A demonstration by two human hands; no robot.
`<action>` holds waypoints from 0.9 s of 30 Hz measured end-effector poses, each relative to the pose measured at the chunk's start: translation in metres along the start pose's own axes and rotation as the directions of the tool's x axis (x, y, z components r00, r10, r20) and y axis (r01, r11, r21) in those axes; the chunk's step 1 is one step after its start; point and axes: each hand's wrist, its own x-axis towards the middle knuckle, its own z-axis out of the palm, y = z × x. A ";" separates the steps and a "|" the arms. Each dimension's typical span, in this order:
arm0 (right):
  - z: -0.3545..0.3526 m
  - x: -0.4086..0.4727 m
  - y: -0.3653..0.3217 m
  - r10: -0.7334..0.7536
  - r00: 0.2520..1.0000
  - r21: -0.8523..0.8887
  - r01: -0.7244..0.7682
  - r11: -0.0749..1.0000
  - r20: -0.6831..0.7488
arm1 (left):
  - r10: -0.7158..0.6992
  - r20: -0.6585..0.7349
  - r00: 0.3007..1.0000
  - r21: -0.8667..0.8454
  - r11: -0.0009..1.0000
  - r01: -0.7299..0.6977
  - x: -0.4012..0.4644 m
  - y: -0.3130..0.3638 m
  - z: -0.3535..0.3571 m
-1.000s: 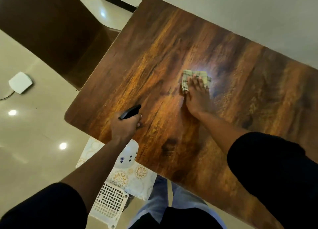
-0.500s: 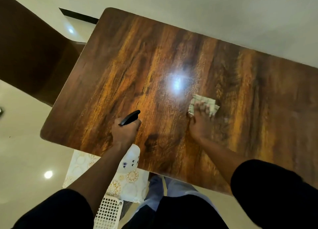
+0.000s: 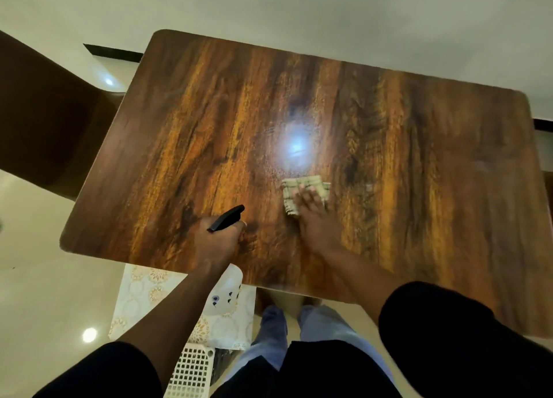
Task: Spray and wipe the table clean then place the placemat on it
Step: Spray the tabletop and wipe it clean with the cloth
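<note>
A dark wooden table [image 3: 209, 113] fills the head view, with a bright lamp glare near its middle. My right hand [image 3: 314, 218] lies flat with straight fingers on a folded checked cloth [image 3: 303, 185], pressing it onto the tabletop. My left hand [image 3: 217, 242] grips a spray bottle [image 3: 226, 218] over the table's near edge; its black trigger head sticks out above my fist and its white body [image 3: 232, 278] shows below the edge. A pale patterned placemat [image 3: 143, 293] lies below the table's near-left edge.
A dark brown chair [image 3: 39, 122] stands to the left of the table. A white lattice basket [image 3: 188, 370] sits on the floor by my legs. The glossy cream floor surrounds the table, and a pale wall runs behind its far edge.
My right hand has drawn the cloth back toward me across the table. The view has shifted so the whole tabletop shows. My left hand still holds the spray bottle.
</note>
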 end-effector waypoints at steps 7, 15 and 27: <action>-0.052 -0.010 0.168 0.533 0.846 0.140 -0.528 0.837 0.008 | 0.036 0.085 0.996 -0.002 0.999 -0.036 -0.033 0.006 0.057; -0.052 -0.028 0.197 0.601 0.797 0.134 -0.602 0.787 0.048 | 0.042 0.058 0.997 -0.015 0.999 -0.041 -0.070 0.015 0.126; -0.062 -0.014 0.184 -0.038 0.995 -0.102 0.047 0.994 0.089 | 0.043 0.030 0.999 0.009 0.999 -0.043 -0.103 0.008 0.159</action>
